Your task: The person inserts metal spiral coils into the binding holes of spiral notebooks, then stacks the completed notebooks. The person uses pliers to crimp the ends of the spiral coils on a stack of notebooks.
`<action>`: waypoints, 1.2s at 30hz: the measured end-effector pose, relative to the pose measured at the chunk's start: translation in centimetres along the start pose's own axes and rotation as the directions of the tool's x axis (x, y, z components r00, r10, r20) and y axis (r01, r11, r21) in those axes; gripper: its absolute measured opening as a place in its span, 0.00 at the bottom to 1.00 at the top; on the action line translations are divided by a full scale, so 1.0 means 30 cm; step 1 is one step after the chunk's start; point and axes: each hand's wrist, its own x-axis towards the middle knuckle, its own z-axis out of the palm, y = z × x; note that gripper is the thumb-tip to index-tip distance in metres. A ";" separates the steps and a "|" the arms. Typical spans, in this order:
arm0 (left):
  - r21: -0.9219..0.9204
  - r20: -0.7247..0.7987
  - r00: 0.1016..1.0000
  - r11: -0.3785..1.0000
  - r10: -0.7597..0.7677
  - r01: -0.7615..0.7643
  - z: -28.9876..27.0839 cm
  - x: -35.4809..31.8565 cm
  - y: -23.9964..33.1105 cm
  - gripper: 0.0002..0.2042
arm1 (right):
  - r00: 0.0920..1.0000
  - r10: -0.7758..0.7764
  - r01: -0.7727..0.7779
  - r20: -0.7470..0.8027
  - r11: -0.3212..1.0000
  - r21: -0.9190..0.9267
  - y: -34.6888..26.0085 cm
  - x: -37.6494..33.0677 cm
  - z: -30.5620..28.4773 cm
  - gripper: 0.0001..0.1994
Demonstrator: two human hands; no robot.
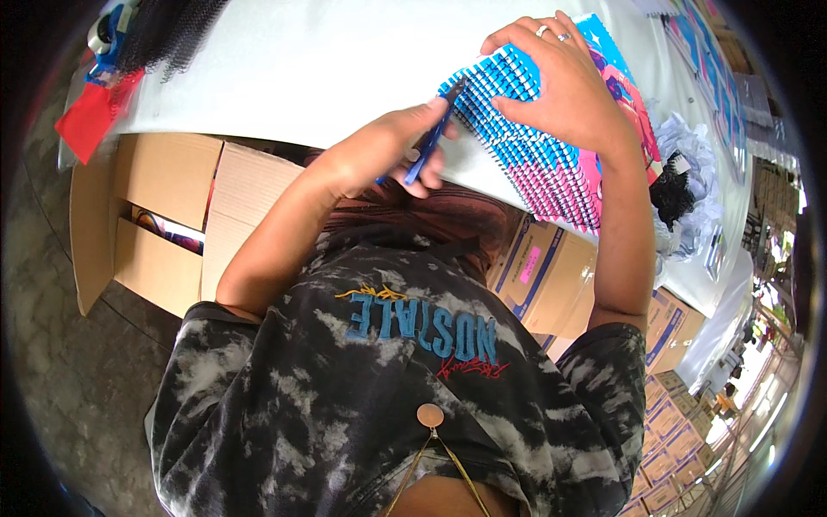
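Observation:
My left hand (383,151) is closed around a pair of small blue-handled pliers (431,142). Their dark jaws touch the wire binding at the left corner of a stack of wire-bound notebooks (525,129). The stack lies fanned at the table's near edge, so rows of dark wire loops show along blue, white and pink edges. Across its top my right hand (564,86) rests with thumb and fingers curved over it, gripping the stack. A colourful printed cover (616,73) shows beyond the right hand. What exactly the jaws grip is too small to tell.
The white table (327,69) spans the top. Black wire binding strips (177,39), a blue tape dispenser (105,52) and a red piece (96,116) lie far left. An open cardboard box (159,258) stands below left. Crumpled clear plastic (702,185) lies right, above stacked cartons (551,276).

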 end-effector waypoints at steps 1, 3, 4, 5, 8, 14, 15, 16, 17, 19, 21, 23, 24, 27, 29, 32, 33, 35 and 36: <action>-0.238 0.079 0.996 0.970 -0.029 0.047 0.000 -0.004 -0.002 0.27 | 0.999 0.004 -0.003 0.035 1.000 -0.019 0.004 -0.002 -0.004 0.19; -0.495 0.223 0.975 0.862 -0.001 0.114 -0.014 -0.003 -0.018 0.27 | 0.997 0.034 -0.036 0.068 0.999 0.024 -0.001 0.001 -0.014 0.20; -0.530 0.284 0.958 0.839 0.040 0.122 -0.043 0.014 -0.039 0.27 | 0.996 0.060 -0.066 0.068 0.994 0.082 -0.010 0.004 -0.023 0.20; -0.564 0.340 0.937 0.815 0.085 0.131 -0.057 0.023 -0.054 0.27 | 0.994 0.086 -0.096 0.070 0.985 0.141 -0.015 0.005 -0.027 0.20; 0.852 -0.310 0.899 0.510 0.309 0.119 0.038 0.005 -0.017 0.26 | 0.993 0.098 -0.103 0.068 0.992 0.070 -0.016 0.004 -0.021 0.20; -0.211 0.071 0.996 0.975 -0.060 0.074 -0.009 -0.004 -0.013 0.28 | 0.997 0.072 -0.074 0.029 0.994 0.076 -0.003 -0.008 -0.011 0.21; -0.355 0.144 0.988 0.928 -0.063 0.111 -0.011 -0.008 -0.011 0.28 | 0.996 0.080 -0.083 0.041 0.992 0.095 -0.005 -0.007 -0.013 0.21; -0.487 0.216 0.975 0.859 -0.055 0.156 -0.014 -0.010 -0.011 0.29 | 0.995 0.087 -0.093 0.054 0.989 0.114 -0.010 -0.004 -0.020 0.21; -0.519 0.208 0.978 0.844 -0.026 0.133 -0.022 -0.004 -0.024 0.28 | 0.993 0.095 -0.103 0.066 0.986 0.133 -0.016 -0.001 -0.026 0.21; -0.269 0.079 0.994 0.959 -0.072 0.091 -0.025 -0.010 -0.009 0.27 | 0.996 0.086 -0.090 0.039 0.989 0.116 -0.045 -0.002 -0.040 0.21; 0.360 -0.175 0.984 0.929 -0.025 0.087 -0.004 -0.008 -0.002 0.25 | 0.997 0.074 -0.076 0.024 0.991 0.109 -0.045 -0.004 -0.037 0.21; 0.852 -0.305 0.918 0.504 0.252 0.145 0.035 -0.007 -0.008 0.25 | 0.998 0.059 -0.061 0.021 0.992 0.112 -0.021 -0.005 -0.020 0.21; 0.845 -0.306 0.929 0.509 0.211 0.163 0.038 -0.005 0.005 0.25 | 0.998 0.057 -0.058 0.015 0.992 0.113 -0.018 -0.008 -0.021 0.21; -0.052 -0.027 0.993 0.992 -0.114 0.112 -0.003 -0.011 -0.008 0.28 | 0.999 0.053 -0.053 0.008 0.992 0.117 -0.011 -0.011 -0.019 0.21; -0.328 0.124 0.990 0.939 -0.071 0.108 -0.031 0.007 -0.037 0.30 | 0.998 0.055 -0.057 0.019 0.991 0.123 -0.003 -0.009 -0.014 0.20; -0.585 0.288 0.957 0.793 0.009 0.169 -0.054 0.033 -0.072 0.31 | 1.000 0.030 -0.030 0.004 0.994 0.106 -0.006 -0.009 -0.020 0.20; -0.633 0.360 0.931 0.749 0.060 0.196 -0.066 0.038 -0.074 0.30 | 1.000 0.025 -0.025 -0.003 0.995 0.099 -0.003 -0.009 -0.017 0.20; -0.340 0.235 0.971 0.932 -0.042 0.123 -0.065 0.035 -0.072 0.29 | 1.000 0.014 -0.013 -0.017 0.996 0.084 0.001 -0.011 -0.011 0.20; 0.073 -0.010 0.994 0.992 -0.106 0.106 -0.009 0.007 -0.007 0.28 | 1.000 0.022 -0.020 -0.014 0.996 0.092 0.003 -0.014 -0.010 0.20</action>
